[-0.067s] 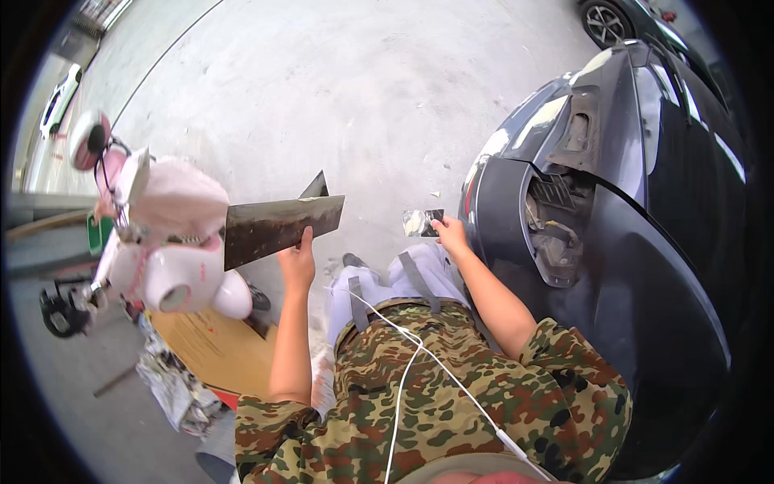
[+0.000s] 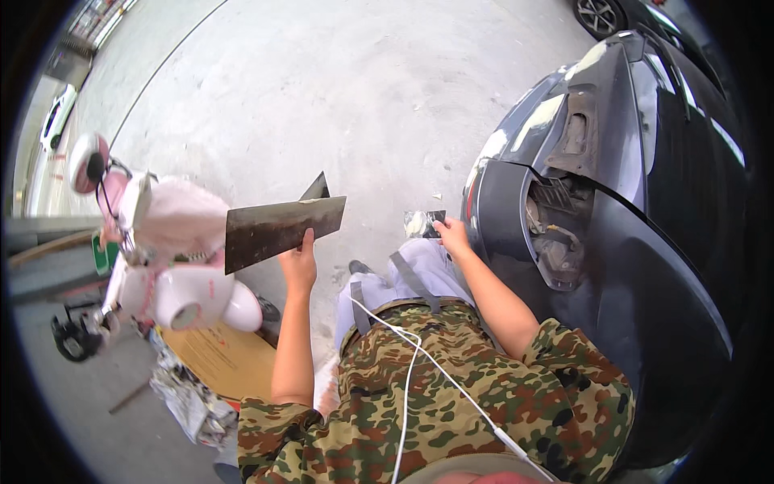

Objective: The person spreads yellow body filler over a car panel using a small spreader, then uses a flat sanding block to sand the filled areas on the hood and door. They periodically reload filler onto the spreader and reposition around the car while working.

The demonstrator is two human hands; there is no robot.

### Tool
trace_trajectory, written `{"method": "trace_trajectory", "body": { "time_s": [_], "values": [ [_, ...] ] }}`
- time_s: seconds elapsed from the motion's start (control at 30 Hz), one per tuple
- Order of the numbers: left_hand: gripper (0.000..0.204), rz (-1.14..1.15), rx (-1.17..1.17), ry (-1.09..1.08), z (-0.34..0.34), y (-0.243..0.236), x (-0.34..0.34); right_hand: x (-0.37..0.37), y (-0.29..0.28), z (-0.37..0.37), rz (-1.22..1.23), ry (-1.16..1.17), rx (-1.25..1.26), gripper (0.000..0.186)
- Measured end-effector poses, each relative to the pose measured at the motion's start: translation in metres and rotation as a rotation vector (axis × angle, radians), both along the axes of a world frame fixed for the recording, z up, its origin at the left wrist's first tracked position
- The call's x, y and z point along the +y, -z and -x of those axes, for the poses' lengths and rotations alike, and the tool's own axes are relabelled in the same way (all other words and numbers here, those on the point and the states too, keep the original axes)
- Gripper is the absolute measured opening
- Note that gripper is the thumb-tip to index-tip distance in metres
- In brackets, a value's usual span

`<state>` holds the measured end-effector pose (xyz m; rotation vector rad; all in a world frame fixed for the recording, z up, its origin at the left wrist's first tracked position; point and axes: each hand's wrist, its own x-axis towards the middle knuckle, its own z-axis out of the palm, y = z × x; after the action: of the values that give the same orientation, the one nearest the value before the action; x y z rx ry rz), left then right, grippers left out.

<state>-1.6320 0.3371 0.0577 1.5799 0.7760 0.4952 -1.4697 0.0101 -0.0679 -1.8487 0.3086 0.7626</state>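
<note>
My left hand (image 2: 299,260) grips the lower edge of a wide, dark flat plate (image 2: 274,232), thumb on its near face. A pointed corner of another dark thin sheet (image 2: 316,186) sticks up behind it. Between the fingers of my right hand (image 2: 452,237) is a small dark rectangular putty spreader (image 2: 424,224), with cream-coloured paste smeared over its left part. The spreader is apart from the plate and left of the dark grey car (image 2: 564,177). Pale filler patches (image 2: 538,121) show on the car's corner, around an open lamp recess (image 2: 555,230).
A pink and white scooter (image 2: 181,218) stands close on my left. Below it lie brown cardboard (image 2: 218,359) and a crumpled heap (image 2: 193,403). The car fills my right side. A white cable (image 2: 415,343) hangs down my camouflage shirt.
The view has tilted a little, so the scooter and cardboard sit lower and further right. Both hands keep their hold and have barely moved.
</note>
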Motion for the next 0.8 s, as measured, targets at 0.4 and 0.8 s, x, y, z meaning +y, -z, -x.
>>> {"method": "trace_trajectory", "body": {
  "time_s": [0.4,0.8],
  "values": [
    [0.037,0.164,-0.069,-0.054,-0.346,-0.004,0.288,0.264,0.034,-0.388,-0.069,0.341,0.089,0.017],
    [0.039,0.294,-0.16,-0.033,-0.687,-0.052,0.432,0.439,-0.117,-0.726,-0.498,0.359,0.034,0.02]
  ]
}}
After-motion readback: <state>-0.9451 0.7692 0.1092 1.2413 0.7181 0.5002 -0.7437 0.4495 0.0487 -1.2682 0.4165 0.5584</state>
